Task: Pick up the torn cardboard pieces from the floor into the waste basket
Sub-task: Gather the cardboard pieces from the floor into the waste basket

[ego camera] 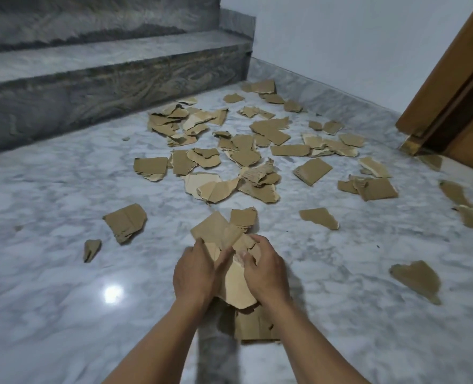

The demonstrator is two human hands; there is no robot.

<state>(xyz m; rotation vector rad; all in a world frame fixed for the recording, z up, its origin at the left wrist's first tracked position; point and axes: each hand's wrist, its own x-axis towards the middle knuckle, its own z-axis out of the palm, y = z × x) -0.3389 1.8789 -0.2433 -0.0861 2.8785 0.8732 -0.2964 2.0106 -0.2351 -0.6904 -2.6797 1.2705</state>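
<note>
Both of my hands hold one bunch of brown torn cardboard pieces (234,281) above the marble floor. My left hand (193,273) grips the bunch's left side and my right hand (265,273) grips its right side. Several more torn cardboard pieces (229,159) lie scattered over the floor ahead, up to the step and the wall. One flat piece (253,325) lies under my wrists. Single pieces rest to the left (126,223) and to the right (416,278). No waste basket is in view.
A grey marble step (113,90) rises at the back left. A white wall (354,45) closes the back right. A wooden door and frame (451,87) stand at the far right. The polished floor (49,286) reflects a lamp at the lower left.
</note>
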